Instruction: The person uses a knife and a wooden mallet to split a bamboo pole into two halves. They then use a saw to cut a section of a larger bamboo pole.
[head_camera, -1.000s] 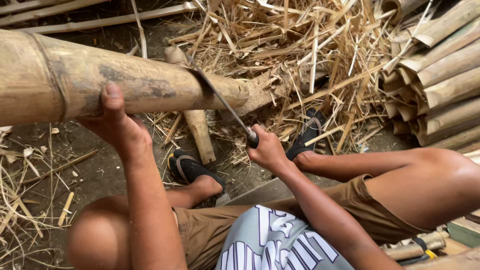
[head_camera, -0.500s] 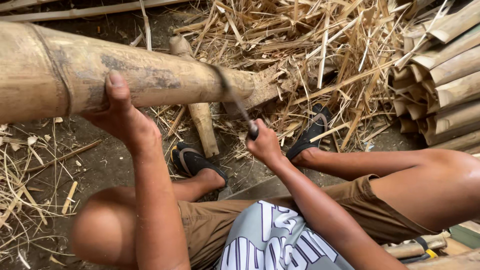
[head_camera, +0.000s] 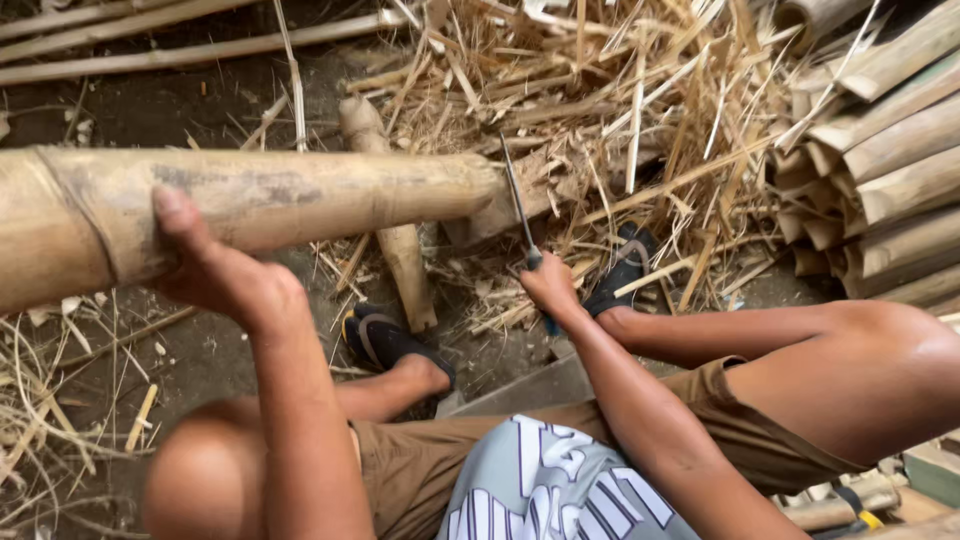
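Observation:
A thick bamboo pole (head_camera: 300, 205) lies across the left and middle, its far end near a pile of shavings. My left hand (head_camera: 215, 270) grips the pole from below, thumb up along its side. My right hand (head_camera: 550, 290) is closed on the handle of a long knife (head_camera: 518, 205), whose blade points up and away, just off the pole's cut end. My bent knees and black sandals (head_camera: 385, 340) sit below the pole on the dirt.
A short wooden block (head_camera: 395, 235) props up the pole from beneath. Curled bamboo slats (head_camera: 880, 150) are stacked at the right. Straw and bamboo shavings (head_camera: 620, 110) cover the ground ahead; thin poles (head_camera: 190, 40) lie at the top left.
The knife blade has lifted off the pole's side and now stands upright beyond its end. The pole has shifted left and lower in view; my left hand keeps its grip.

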